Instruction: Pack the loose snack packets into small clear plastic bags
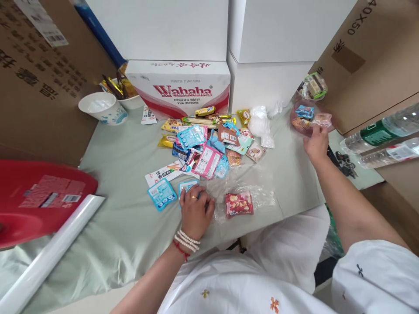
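Note:
My left hand (195, 211) lies palm down on a light blue snack packet (187, 186) near the table's front, fingers curled over it. A second blue packet (161, 193) lies just to its left. My right hand (316, 143) reaches to the far right and grips a clear bag of snacks (309, 117), lifted off the table. Between my hands lies an open clear plastic bag (258, 195) with a red snack packet (239, 203) in it. A pile of mixed snack packets (206, 144) covers the middle of the green cloth (118, 174).
A Wahaha water carton (178, 87) and white boxes (271, 30) stand at the back. Paper bowls (102, 108) sit back left beside a brown carton (39, 78). A red stool (32, 196) and film roll (49, 257) are left; water bottles (382, 131) right.

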{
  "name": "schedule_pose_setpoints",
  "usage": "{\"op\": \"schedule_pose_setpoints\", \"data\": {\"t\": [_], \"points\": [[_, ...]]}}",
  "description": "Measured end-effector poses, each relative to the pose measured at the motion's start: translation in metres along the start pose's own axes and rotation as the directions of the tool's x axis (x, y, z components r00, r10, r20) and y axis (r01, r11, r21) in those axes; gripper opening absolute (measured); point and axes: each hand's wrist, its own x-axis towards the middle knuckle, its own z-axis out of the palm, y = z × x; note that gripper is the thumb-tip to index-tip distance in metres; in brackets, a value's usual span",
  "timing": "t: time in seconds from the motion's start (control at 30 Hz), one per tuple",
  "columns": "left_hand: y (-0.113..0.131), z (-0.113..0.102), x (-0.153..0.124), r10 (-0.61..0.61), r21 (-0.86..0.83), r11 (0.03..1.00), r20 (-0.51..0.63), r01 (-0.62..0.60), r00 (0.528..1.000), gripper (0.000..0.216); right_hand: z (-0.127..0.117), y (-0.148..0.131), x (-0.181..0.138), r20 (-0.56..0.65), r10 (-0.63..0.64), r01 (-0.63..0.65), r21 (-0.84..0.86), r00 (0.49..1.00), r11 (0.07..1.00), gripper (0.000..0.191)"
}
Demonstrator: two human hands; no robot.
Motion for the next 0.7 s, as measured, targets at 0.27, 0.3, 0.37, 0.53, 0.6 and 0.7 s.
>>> {"op": "schedule_pose_setpoints", "data": {"t": [0.27,0.3,0.37,0.53,0.6,0.7], "points": [[-0.004,-0.001,-0.001,0.029,0.012,0.999,0.003,-0.029,1.000,0.016,0.035,0.023,0.085,0.011,-0.013,0.013,-0.028,1.000,1.000,0.020],[-0.005,-0.001,-0.001,0.032,0.011,0.999,0.002,-0.032,0.999,0.016,0.037,0.023,0.096,0.017,-0.013,0.013,-0.029,1.000,0.999,0.019],[-0.006,0.000,-0.001,0.039,0.008,0.999,-0.002,-0.039,0.999,0.014,0.040,0.024,0.118,0.031,-0.019,0.020,-0.032,0.999,0.999,0.017],[-0.007,0.000,0.001,0.047,0.005,0.999,-0.003,-0.047,0.999,0.012,0.048,0.018,0.166,0.070,-0.025,0.029,-0.051,0.997,0.998,0.023],[-0.007,-0.001,0.001,0.049,0.001,0.999,-0.006,-0.049,0.999,0.011,0.049,0.017,0.173,0.075,-0.029,0.033,-0.049,0.997,0.998,0.023],[-0.007,-0.002,0.001,0.054,-0.020,0.998,-0.007,-0.054,0.999,0.012,0.046,0.019,0.167,0.071,-0.037,0.040,-0.043,0.997,0.998,0.019]]}}
